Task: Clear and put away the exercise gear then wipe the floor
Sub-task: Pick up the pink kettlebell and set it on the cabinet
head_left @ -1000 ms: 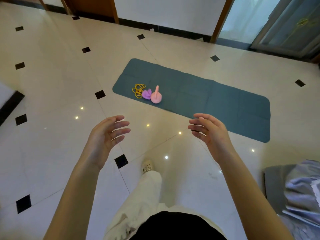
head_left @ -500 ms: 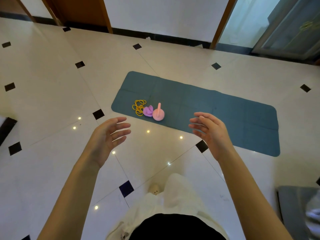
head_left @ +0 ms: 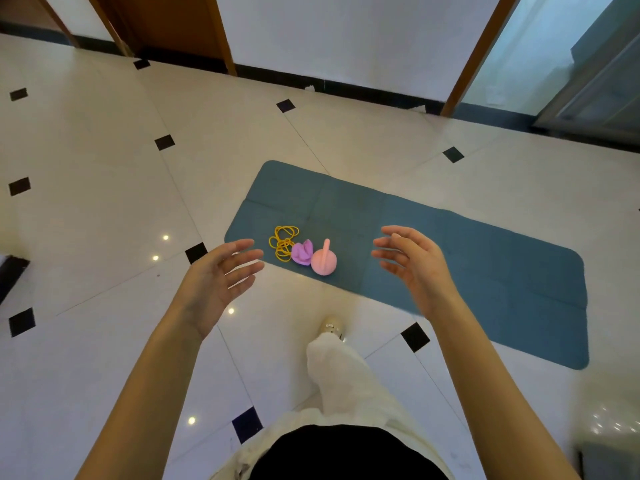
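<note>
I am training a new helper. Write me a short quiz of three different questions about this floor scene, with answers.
1. True or false: the left hand holds the yellow cord.
2. Which item lies between the cord and the pink kettlebell? A) purple cloth-like item B) a bottle
3. Fill in: all three items lie on the teal ____.

Key: 1 false, both it and the right hand are empty; 2 A; 3 mat.
</note>
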`<state>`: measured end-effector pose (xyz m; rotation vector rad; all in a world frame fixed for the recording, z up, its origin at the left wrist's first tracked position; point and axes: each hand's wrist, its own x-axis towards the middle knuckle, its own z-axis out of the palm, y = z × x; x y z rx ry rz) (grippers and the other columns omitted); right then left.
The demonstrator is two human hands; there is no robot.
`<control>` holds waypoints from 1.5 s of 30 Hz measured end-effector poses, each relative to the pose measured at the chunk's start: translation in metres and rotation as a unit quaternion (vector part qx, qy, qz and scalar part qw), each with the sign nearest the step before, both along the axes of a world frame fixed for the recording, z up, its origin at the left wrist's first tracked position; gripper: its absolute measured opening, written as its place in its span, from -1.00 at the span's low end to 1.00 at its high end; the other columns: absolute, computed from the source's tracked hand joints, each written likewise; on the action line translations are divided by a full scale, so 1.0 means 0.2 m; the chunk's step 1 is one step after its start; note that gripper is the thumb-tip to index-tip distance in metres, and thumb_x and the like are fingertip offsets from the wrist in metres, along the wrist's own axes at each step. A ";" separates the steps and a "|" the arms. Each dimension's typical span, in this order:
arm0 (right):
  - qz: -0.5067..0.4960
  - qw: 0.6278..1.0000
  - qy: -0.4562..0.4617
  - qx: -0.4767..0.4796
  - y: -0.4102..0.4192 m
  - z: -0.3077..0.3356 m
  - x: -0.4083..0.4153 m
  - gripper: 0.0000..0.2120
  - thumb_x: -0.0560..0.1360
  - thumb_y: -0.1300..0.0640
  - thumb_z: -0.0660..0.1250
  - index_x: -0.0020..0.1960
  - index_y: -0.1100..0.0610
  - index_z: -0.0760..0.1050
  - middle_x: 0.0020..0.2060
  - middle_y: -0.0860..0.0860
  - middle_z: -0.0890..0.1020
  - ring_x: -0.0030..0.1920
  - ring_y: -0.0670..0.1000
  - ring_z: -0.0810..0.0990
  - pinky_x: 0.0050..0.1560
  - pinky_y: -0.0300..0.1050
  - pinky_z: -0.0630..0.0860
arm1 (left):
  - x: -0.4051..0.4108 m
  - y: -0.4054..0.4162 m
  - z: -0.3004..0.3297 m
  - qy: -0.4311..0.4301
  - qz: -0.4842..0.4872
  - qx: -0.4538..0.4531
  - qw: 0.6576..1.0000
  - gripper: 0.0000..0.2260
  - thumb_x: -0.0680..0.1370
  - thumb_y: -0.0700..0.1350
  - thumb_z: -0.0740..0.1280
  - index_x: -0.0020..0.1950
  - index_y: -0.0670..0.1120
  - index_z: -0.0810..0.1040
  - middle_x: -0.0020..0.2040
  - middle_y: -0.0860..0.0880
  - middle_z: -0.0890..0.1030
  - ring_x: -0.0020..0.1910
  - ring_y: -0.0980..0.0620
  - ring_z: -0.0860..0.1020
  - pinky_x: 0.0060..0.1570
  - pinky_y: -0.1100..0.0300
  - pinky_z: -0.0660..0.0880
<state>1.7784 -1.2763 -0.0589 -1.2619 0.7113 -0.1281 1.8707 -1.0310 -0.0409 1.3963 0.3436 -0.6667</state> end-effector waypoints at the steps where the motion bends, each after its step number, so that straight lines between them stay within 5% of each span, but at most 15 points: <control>1: 0.002 1.000 -0.001 0.001 -0.05 -0.01 0.07 -0.81 0.59 0.23 0.17 -0.04 0.09 0.55 -0.19 0.03 0.65 -0.21 -0.05 0.64 -0.23 -0.27 0.54 | 0.07 -0.05 -0.01 -0.002 -0.006 0.005 1.000 -0.77 0.61 -0.10 0.12 0.01 -0.08 0.57 -0.13 -0.01 0.68 -0.02 -0.04 0.60 0.11 0.10 0.46; 12: 0.040 0.999 0.027 -0.016 -0.56 -0.17 0.74 -0.83 0.58 0.24 0.19 -0.03 0.08 0.54 -0.17 0.02 0.64 -0.16 -0.02 0.62 -0.15 -0.26 0.51 | 0.79 -0.55 -0.13 -0.023 -0.048 -0.006 0.999 -0.74 0.62 -0.04 0.10 0.00 -0.07 0.57 -0.19 0.02 0.69 -0.18 0.07 0.65 0.02 0.15 0.49; 19: 0.102 0.991 0.073 -0.037 -0.66 -0.56 1.02 -0.80 0.54 0.34 0.20 -0.05 0.08 0.51 -0.18 0.01 0.62 -0.29 -0.16 0.61 -0.17 -0.26 0.47 | 1.07 -0.71 -0.42 -0.024 -0.099 0.019 0.995 -0.75 0.61 -0.13 0.06 -0.01 -0.07 0.54 -0.26 0.06 0.67 -0.26 0.12 0.64 -0.16 0.30 0.50; 31: 0.119 0.977 0.167 -0.063 -0.76 -1.35 1.31 -0.86 0.53 0.32 0.24 0.04 0.16 0.49 -0.15 0.03 0.59 -0.38 -0.27 0.56 -0.34 -0.46 0.42 | 1.37 -0.90 -1.34 0.015 -0.181 0.125 0.975 -0.91 0.56 -0.21 0.24 -0.04 -0.09 0.54 -0.24 0.01 0.64 -0.32 0.18 0.61 -0.29 0.40 0.48; 38: 0.174 0.958 0.198 -0.110 -0.78 -2.02 1.40 -0.85 0.53 0.27 0.25 0.07 0.13 0.50 -0.03 0.03 0.58 -0.10 0.01 0.57 -0.05 -0.20 0.45 | 1.40 -0.96 -2.08 0.016 -0.235 0.195 0.952 -0.85 0.52 -0.33 0.25 -0.17 -0.11 0.50 -0.20 -0.05 0.52 -0.26 0.09 0.52 -0.38 0.41 0.38; 40: 0.181 0.953 0.207 -0.123 -0.78 -2.23 1.41 -0.83 0.53 0.26 0.26 0.10 0.15 0.52 -0.02 -0.01 0.57 -0.04 -0.01 0.55 -0.06 -0.27 0.44 | 1.40 -0.98 -2.31 0.021 -0.243 0.197 0.950 -0.82 0.51 -0.34 0.27 -0.21 -0.09 0.48 -0.19 -0.06 0.49 -0.24 0.06 0.49 -0.44 0.47 0.36; 45: 0.227 0.932 0.226 -0.170 -0.75 -2.67 1.42 -0.74 0.52 0.31 0.22 0.18 0.19 0.50 0.07 0.05 0.58 0.09 -0.02 0.52 0.04 -0.22 0.40 | 1.41 -1.00 -2.84 0.030 -0.276 0.209 0.938 -0.81 0.36 -0.16 0.37 -0.04 -0.12 0.53 -0.06 -0.11 0.49 -0.13 0.01 0.47 -0.38 0.39 0.36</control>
